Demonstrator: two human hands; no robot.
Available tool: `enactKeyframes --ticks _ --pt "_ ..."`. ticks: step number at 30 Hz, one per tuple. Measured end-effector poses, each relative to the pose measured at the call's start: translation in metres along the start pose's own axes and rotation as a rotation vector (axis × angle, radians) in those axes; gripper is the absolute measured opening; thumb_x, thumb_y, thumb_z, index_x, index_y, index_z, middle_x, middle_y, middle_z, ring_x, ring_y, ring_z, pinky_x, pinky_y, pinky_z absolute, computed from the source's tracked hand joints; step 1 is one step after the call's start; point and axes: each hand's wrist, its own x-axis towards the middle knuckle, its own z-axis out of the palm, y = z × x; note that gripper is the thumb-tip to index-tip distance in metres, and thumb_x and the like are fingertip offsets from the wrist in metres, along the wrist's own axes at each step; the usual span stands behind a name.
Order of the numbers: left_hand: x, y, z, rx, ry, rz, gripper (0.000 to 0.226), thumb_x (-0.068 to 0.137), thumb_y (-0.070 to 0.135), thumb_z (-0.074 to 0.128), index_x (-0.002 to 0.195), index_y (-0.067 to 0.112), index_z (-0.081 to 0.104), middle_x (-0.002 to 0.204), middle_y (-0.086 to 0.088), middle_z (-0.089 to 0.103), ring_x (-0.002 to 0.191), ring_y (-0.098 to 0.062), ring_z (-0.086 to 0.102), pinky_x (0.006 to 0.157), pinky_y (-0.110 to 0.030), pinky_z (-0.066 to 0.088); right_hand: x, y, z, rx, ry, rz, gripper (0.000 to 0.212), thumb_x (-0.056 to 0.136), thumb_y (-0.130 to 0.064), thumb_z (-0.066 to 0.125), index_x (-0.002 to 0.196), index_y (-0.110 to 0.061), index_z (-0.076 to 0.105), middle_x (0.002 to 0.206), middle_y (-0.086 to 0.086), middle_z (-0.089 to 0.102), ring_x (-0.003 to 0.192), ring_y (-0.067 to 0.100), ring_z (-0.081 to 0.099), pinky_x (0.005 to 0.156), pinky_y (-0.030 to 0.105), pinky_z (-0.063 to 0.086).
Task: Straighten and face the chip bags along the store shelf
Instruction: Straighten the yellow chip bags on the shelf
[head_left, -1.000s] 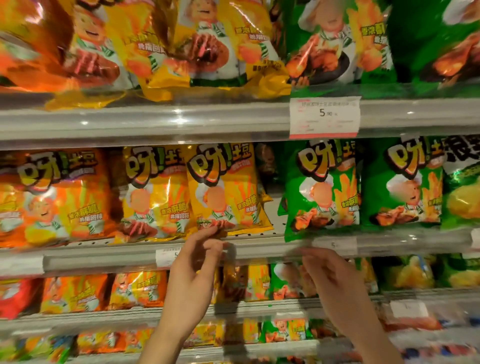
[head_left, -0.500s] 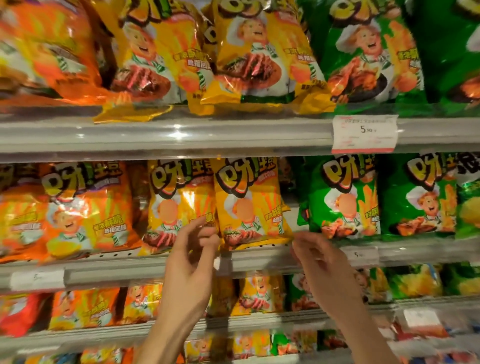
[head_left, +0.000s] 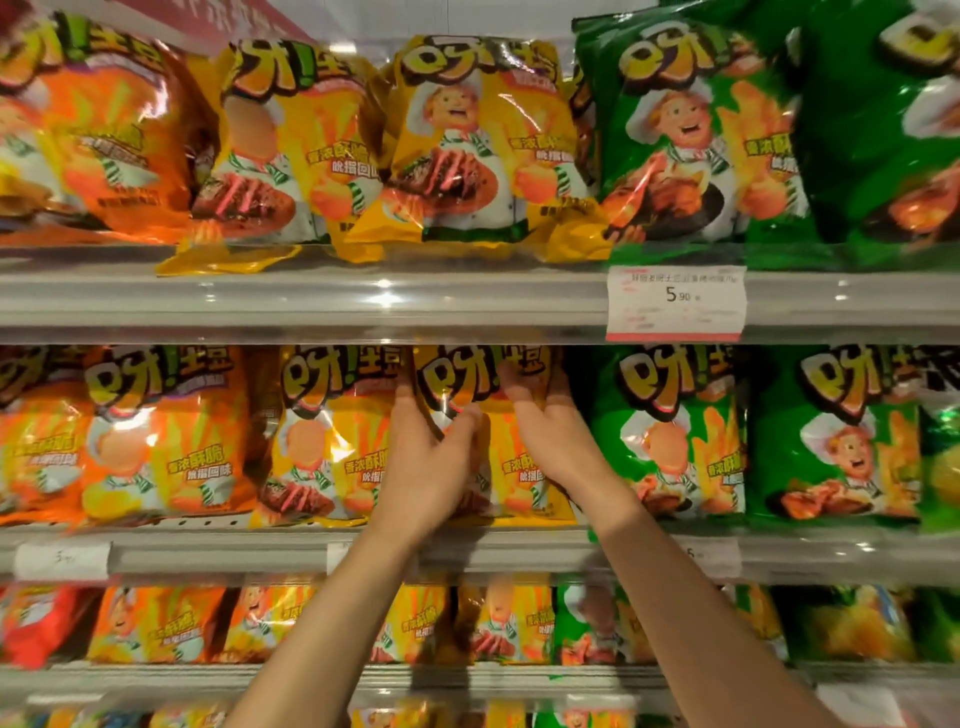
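A yellow chip bag (head_left: 467, 375) stands upright on the middle shelf (head_left: 218, 551), between another yellow bag (head_left: 327, 441) and a green bag (head_left: 670, 436). My left hand (head_left: 428, 462) holds its left edge, fingers up along the side and thumb across the front. My right hand (head_left: 553, 436) grips its upper right part, thumb on the front and fingers at the right edge. The lower front of the bag is hidden behind my hands.
Orange bags (head_left: 161, 441) fill the left of the middle shelf. The upper shelf (head_left: 363, 301) carries leaning yellow bags (head_left: 467, 150) and green bags (head_left: 685, 140), with a price tag (head_left: 675, 304) on its rail. Lower shelves hold several smaller bags (head_left: 156, 623).
Both hands rose from the shelf rail below the yellow bag and took hold of its sides. The view tilted upward and moved closer to the shelf.
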Motion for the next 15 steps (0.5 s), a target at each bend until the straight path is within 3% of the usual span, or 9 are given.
enactKeyframes --ticks 1,4,8,10,12,13,14,15 --pt "0.005 0.002 0.000 -0.016 -0.018 -0.040 0.053 0.097 0.037 0.060 0.142 0.024 0.036 0.110 0.018 0.055 0.099 -0.005 0.058 0.073 -0.013 0.050 0.001 0.001 0.001 0.005 -0.017 0.009 0.066 0.096 -0.065 0.043 0.152 -0.033 0.025 0.150 0.000 0.045 0.136 0.027 0.046 0.096 0.028 0.030" --pt "0.018 0.007 0.001 -0.020 -0.047 -0.124 0.069 0.098 0.049 0.052 0.152 0.015 0.026 0.124 0.002 0.060 0.113 -0.017 0.059 0.087 -0.027 0.046 0.002 0.004 0.001 0.030 -0.023 0.007 0.071 0.092 -0.070 0.044 0.152 -0.035 0.025 0.149 -0.001 0.046 0.136 0.027 0.046 0.096 0.027 0.031" --pt "0.030 0.008 0.005 -0.002 -0.052 -0.202 0.074 0.097 0.065 0.038 0.153 0.019 0.022 0.091 -0.005 0.065 0.085 -0.024 0.062 0.081 -0.036 0.052 0.003 0.009 0.002 0.049 -0.002 0.026 0.071 0.093 -0.068 0.045 0.153 -0.034 0.026 0.149 -0.002 0.047 0.137 0.027 0.045 0.096 0.026 0.029" --pt "0.032 0.009 0.007 -0.040 -0.035 -0.204 0.075 0.097 0.067 0.037 0.156 0.028 0.014 0.064 -0.003 0.059 0.058 -0.018 0.061 0.059 -0.029 0.055 0.003 0.009 0.003 0.058 0.017 0.025 0.070 0.095 -0.066 0.045 0.153 -0.032 0.028 0.149 -0.001 0.048 0.136 0.028 0.046 0.096 0.026 0.029" --pt "0.030 0.008 0.012 -0.037 -0.015 -0.169 0.069 0.101 0.058 0.037 0.157 0.026 0.012 0.059 0.005 0.049 0.037 -0.001 0.051 0.039 -0.016 0.042 0.001 0.009 0.003 0.050 0.046 0.033 0.068 0.096 -0.064 0.044 0.151 -0.029 0.029 0.145 0.002 0.051 0.126 0.027 0.052 0.093 0.026 0.032" --pt "0.029 0.006 0.015 -0.051 -0.011 -0.155 0.067 0.103 0.054 0.037 0.157 0.025 0.013 0.065 0.007 0.049 0.038 0.004 0.053 0.039 -0.011 0.040 0.001 0.010 0.004 0.038 0.066 0.029 0.066 0.097 -0.064 0.043 0.150 -0.028 0.030 0.139 0.004 0.053 0.114 0.024 0.057 0.088 0.025 0.036" --pt "0.028 0.006 0.018 -0.084 -0.014 -0.134 0.066 0.103 0.054 0.037 0.157 0.025 0.015 0.076 0.005 0.056 0.050 0.008 0.060 0.049 -0.010 0.045 -0.001 0.009 0.003 0.025 0.086 0.023 0.063 0.098 -0.063 0.042 0.149 -0.027 0.031 0.131 0.003 0.055 0.099 0.018 0.059 0.080 0.024 0.040" --pt "0.030 0.003 0.021 -0.113 -0.013 -0.118 0.067 0.101 0.057 0.038 0.157 0.025 0.016 0.096 -0.001 0.065 0.077 0.003 0.069 0.068 -0.014 0.048 -0.003 0.010 0.003 0.014 0.100 0.023 0.061 0.099 -0.062 0.041 0.147 -0.027 0.032 0.123 0.002 0.055 0.089 0.012 0.058 0.072 0.024 0.041"
